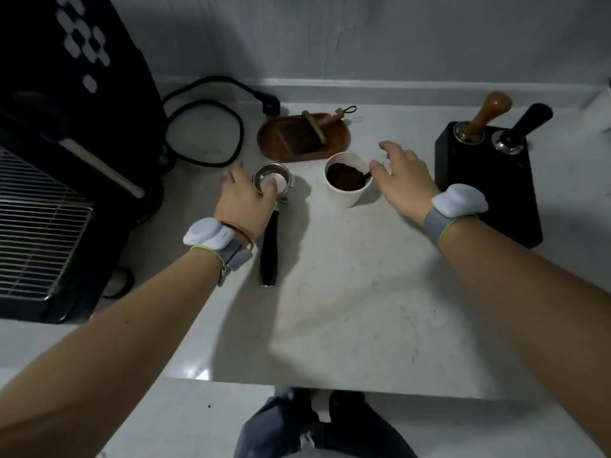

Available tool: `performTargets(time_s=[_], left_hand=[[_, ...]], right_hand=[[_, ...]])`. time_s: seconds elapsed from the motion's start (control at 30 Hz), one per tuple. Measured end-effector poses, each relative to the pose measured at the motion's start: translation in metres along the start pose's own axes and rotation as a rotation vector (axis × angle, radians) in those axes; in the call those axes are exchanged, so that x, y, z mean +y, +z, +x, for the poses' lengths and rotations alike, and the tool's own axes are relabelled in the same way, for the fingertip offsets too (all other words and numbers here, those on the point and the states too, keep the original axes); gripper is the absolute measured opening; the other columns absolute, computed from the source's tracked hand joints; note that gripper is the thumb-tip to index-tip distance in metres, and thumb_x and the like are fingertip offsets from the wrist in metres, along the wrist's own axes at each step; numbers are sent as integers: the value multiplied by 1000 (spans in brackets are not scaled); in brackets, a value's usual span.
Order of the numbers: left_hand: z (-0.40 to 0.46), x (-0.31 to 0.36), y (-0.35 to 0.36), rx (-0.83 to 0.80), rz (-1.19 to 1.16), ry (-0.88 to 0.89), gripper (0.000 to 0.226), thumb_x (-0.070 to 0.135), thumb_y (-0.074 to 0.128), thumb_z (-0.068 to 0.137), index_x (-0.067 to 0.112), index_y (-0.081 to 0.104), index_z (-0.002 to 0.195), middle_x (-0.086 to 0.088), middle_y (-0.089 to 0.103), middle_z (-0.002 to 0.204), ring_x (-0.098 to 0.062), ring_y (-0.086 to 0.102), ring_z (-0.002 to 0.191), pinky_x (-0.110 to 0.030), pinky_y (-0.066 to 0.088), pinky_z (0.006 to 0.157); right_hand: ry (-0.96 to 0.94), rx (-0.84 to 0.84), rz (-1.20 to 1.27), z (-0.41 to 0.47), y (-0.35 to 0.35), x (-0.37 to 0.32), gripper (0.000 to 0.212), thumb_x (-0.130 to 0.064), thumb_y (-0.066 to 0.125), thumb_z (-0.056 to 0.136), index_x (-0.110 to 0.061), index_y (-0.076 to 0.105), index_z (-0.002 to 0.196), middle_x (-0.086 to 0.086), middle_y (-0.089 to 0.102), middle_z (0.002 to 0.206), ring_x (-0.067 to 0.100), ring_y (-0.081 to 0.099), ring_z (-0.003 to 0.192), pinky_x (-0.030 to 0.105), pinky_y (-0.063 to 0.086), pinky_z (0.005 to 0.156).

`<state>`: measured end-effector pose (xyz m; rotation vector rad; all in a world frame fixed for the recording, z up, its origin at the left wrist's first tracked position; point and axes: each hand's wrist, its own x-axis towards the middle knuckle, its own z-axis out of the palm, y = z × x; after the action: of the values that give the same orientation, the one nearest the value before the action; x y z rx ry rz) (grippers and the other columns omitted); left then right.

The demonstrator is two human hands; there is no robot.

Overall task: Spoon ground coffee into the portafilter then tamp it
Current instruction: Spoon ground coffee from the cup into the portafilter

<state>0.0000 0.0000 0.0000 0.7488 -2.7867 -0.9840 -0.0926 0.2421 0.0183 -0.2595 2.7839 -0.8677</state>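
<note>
A steel portafilter [279, 178] with a black handle [269, 249] lies on the pale counter, basket away from me, with something pale inside it. My left hand [244, 200] rests on the basket's near-left rim. To the right stands a white cup [345, 193] of dark ground coffee [345, 176] with a dark spoon [366, 176] lying in it. My right hand [401, 178] hovers at the cup's right side, fingers spread, thumb next to the spoon. A wooden-handled tamper [484, 115] stands in a black station [486, 183] at the right.
A black espresso machine [66, 127] with a wire drip grate [36, 223] fills the left. Behind the cup sits a brown wooden tray [274, 145] holding a brush [307, 132]. A black power cable [211, 107] loops at the back. A black-handled tool [525, 127] stands in the station.
</note>
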Motion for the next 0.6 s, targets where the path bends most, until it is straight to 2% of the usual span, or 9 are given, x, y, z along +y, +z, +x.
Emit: performTargets(time_s=[0.07,0.17,0.2,0.27,0.3,0.33,0.4,0.5,0.6], left_hand=[[1,-3,5,45,-16,-62,70,38,56,94,-4,32,144,-29,43,140,-42,44,125,-41,38,97],[-4,-10,16,13,-61,-152,66,44,56,93,-4,44,136,-26,53,132,-38,48,124,-36,37,95],[-5,-12,19,-11,-82,-187,61,49,54,92,-1,53,128,-23,60,125,-38,52,120,-35,39,90],[-7,-17,23,-71,-116,-242,52,59,47,92,9,65,91,-15,69,95,-38,60,102,-34,39,77],[-9,-18,25,-100,-117,-254,55,62,44,91,14,59,71,-11,65,78,-38,60,92,-33,38,72],[-13,-19,27,-123,-106,-267,58,64,42,91,15,51,61,-7,58,68,-37,57,84,-32,36,70],[-19,-21,30,-123,-83,-259,56,64,46,90,16,47,60,-6,55,67,-33,53,78,-31,34,67],[-22,-23,34,-96,-38,-208,41,52,55,91,12,59,79,-10,60,78,-38,61,87,-29,34,66],[-23,-23,34,-77,-36,-184,43,47,56,93,5,66,94,-18,70,91,-40,63,93,-29,35,67]], right_hand=[[-6,30,-6,4,7,1,48,-41,38,99,-22,37,143,15,47,141,35,44,127,45,38,103],[-23,83,8,6,17,2,39,-35,43,99,-17,49,133,12,60,124,32,55,113,39,44,92],[-26,101,11,6,20,3,36,-34,45,98,-16,52,129,11,63,119,31,57,109,37,45,88],[-37,144,24,7,23,3,30,-31,49,97,-17,56,123,10,67,112,30,60,102,35,46,82],[-36,160,33,8,24,3,28,-30,50,97,-17,58,120,10,67,111,29,61,99,34,46,81],[-35,176,37,9,24,4,26,-30,51,97,-17,59,118,9,68,110,28,61,98,33,47,79],[-44,210,41,9,25,3,23,-29,53,96,-17,60,114,9,68,107,28,62,96,33,49,78],[-25,229,69,9,23,3,20,-30,57,94,-15,61,106,10,67,98,29,64,88,45,55,76],[-1,229,128,7,23,2,19,-29,59,93,-12,60,102,10,68,87,30,66,81,51,56,71]])
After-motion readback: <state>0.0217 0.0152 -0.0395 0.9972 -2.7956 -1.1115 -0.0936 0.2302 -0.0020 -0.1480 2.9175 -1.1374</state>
